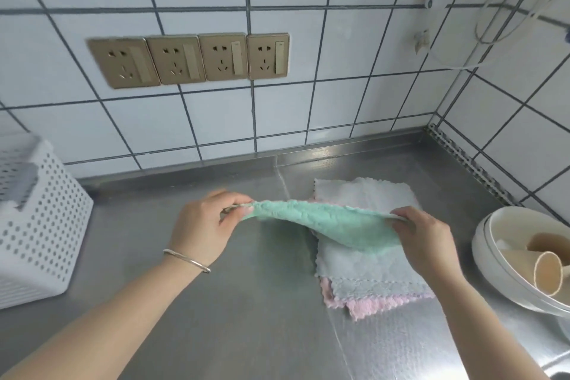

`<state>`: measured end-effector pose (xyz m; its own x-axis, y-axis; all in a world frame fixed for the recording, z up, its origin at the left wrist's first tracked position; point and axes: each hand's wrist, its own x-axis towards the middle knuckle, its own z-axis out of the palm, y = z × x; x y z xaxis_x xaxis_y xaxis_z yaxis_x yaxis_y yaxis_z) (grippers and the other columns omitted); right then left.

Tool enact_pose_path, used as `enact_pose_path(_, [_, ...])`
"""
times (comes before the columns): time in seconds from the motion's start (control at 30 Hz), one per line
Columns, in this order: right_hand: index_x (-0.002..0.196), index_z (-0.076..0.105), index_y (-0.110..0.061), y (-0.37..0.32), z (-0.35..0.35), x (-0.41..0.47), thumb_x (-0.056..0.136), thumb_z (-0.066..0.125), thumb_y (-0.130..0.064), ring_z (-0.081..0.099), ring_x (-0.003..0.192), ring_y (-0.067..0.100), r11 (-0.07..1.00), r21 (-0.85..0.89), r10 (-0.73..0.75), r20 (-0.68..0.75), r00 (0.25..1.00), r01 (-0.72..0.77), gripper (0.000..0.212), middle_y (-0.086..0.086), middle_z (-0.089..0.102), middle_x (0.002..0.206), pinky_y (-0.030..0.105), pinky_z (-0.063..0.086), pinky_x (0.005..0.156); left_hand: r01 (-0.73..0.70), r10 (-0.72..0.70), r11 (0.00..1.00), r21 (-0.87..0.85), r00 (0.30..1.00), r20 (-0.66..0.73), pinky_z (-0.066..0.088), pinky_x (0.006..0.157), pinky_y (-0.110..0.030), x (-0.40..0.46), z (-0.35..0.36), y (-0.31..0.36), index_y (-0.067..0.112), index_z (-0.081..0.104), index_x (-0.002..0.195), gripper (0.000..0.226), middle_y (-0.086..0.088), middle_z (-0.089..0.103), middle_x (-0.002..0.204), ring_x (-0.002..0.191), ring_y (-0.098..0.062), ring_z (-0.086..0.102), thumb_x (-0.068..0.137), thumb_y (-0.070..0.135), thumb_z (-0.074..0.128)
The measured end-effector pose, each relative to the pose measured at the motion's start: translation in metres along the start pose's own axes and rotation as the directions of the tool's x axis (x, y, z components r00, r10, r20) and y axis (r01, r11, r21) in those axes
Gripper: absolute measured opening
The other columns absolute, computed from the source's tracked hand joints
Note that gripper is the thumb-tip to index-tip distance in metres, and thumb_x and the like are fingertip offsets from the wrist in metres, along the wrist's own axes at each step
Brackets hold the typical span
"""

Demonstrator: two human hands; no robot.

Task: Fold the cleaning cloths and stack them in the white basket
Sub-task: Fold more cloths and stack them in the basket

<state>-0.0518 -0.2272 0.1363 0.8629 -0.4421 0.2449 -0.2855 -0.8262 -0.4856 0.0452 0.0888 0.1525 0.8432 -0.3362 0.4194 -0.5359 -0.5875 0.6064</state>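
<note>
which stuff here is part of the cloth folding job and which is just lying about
Job: soft green cloth held in both hands; flat pile of grey and pink cloths; white perforated plastic basket.
Lying about: white bowl of paper cups; gold wall sockets.

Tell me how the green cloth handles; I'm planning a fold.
Probably floppy: the green cloth sags between the left hand and right hand pinching its corners. Likely light, since fingertip pinches carry it. Its fluffy surface should grip, not slip.

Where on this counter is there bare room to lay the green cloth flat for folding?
Bare steel lies between the white basket and the cloth pile, under the left hand. The right side is crowded: the pile sits close to the bowl of paper cups.
</note>
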Motion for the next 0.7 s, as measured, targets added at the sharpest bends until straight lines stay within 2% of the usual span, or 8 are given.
enact_pose_path(0.1, [0.088, 0.067, -0.016, -0.038, -0.018, -0.007, 0.086, 0.066, -0.02, 0.053, 0.063, 0.013, 0.991, 0.13, 0.016, 0.178, 0.984, -0.04, 0.005, -0.008, 0.06, 0.07, 0.017, 0.037, 0.052, 0.009, -0.009, 1.0, -0.003, 1.0, -0.006, 0.036, 0.062, 0.0, -0.019, -0.047, -0.01, 0.025, 0.072, 0.08, 0.031, 0.033, 0.058, 0.079, 0.069, 0.009, 0.055, 0.077, 0.047, 0.05])
enact_pose_path(0.23, [0.071, 0.058, -0.034, -0.088, -0.043, -0.025, 0.084, 0.068, -0.026, 0.058, 0.069, 0.017, 0.984, 0.175, -0.07, 0.327, 0.942, 0.012, 0.019, -0.012, 0.063, 0.076, 0.025, 0.042, 0.056, 0.043, -0.043, 0.999, -0.016, 0.999, 0.002, 0.038, 0.061, -0.001, -0.05, -0.105, -0.013, 0.03, 0.07, 0.081, 0.027, 0.028, 0.062, 0.079, 0.068, 0.005, 0.058, 0.074, 0.05, 0.052])
enact_pose_path(0.3, [0.07, 0.059, -0.035, -0.116, -0.048, -0.034, 0.084, 0.068, -0.027, 0.056, 0.066, 0.016, 0.983, 0.178, -0.109, 0.379, 0.919, 0.044, 0.018, -0.01, 0.064, 0.077, 0.026, 0.039, 0.055, 0.071, -0.071, 0.997, -0.004, 0.996, 0.054, 0.041, 0.061, -0.004, -0.07, -0.135, -0.018, 0.032, 0.068, 0.083, 0.029, 0.03, 0.063, 0.078, 0.07, 0.004, 0.06, 0.072, 0.053, 0.052])
enact_pose_path(0.37, [0.07, 0.061, -0.034, -0.136, -0.05, -0.04, 0.084, 0.067, -0.028, 0.05, 0.056, 0.006, 0.985, 0.154, -0.134, 0.438, 0.889, 0.073, 0.016, -0.013, 0.063, 0.07, 0.019, 0.033, 0.048, 0.097, -0.099, 0.995, 0.024, 0.99, 0.097, 0.04, 0.06, -0.005, -0.087, -0.159, -0.02, 0.036, 0.068, 0.076, 0.026, 0.031, 0.063, 0.074, 0.068, 0.003, 0.06, 0.072, 0.056, 0.052])
enact_pose_path(0.47, [0.069, 0.064, -0.028, -0.165, -0.046, -0.044, 0.082, 0.069, -0.028, 0.047, 0.046, -0.001, 0.98, 0.164, -0.183, 0.51, 0.84, 0.114, 0.014, -0.016, 0.06, 0.058, 0.013, 0.034, 0.045, 0.156, -0.164, 0.985, 0.077, 0.98, 0.11, 0.038, 0.058, -0.003, -0.104, -0.194, -0.02, 0.042, 0.064, 0.074, 0.006, 0.036, 0.058, 0.067, 0.065, 0.007, 0.057, 0.076, 0.048, 0.064])
enact_pose_path(0.53, [0.067, 0.065, -0.028, -0.182, -0.037, -0.042, 0.081, 0.07, -0.029, 0.046, 0.046, -0.002, 0.974, 0.198, -0.202, 0.522, 0.829, 0.113, 0.015, -0.012, 0.059, 0.057, 0.012, 0.034, 0.046, 0.215, -0.226, 0.971, 0.1, 0.968, 0.11, 0.038, 0.058, -0.005, -0.11, -0.211, -0.028, 0.039, 0.065, 0.078, 0.006, 0.036, 0.058, 0.066, 0.066, 0.006, 0.057, 0.08, 0.033, 0.066])
enact_pose_path(0.6, [0.064, 0.061, -0.03, -0.195, -0.018, -0.041, 0.082, 0.069, -0.028, 0.047, 0.047, -0.002, 0.969, 0.211, -0.222, 0.536, 0.814, 0.126, 0.02, -0.016, 0.058, 0.054, 0.011, 0.036, 0.049, 0.262, -0.281, 0.953, 0.154, 0.952, 0.121, 0.04, 0.059, -0.007, -0.115, -0.218, -0.046, 0.044, 0.063, 0.078, 0.013, 0.034, 0.061, 0.074, 0.07, 0.006, 0.059, 0.081, 0.033, 0.067])
enact_pose_path(0.7, [0.066, 0.054, -0.039, -0.203, 0.026, -0.04, 0.087, 0.064, -0.023, 0.052, 0.06, -0.002, 0.972, 0.142, -0.235, 0.585, 0.777, 0.187, 0.028, -0.016, 0.058, 0.056, 0.01, 0.038, 0.056, 0.34, -0.379, 0.904, 0.259, 0.918, 0.119, 0.037, 0.057, -0.009, -0.12, -0.207, -0.084, 0.036, 0.069, 0.082, 0.005, 0.025, 0.058, 0.063, 0.064, 0.006, 0.056, 0.083, 0.032, 0.066])
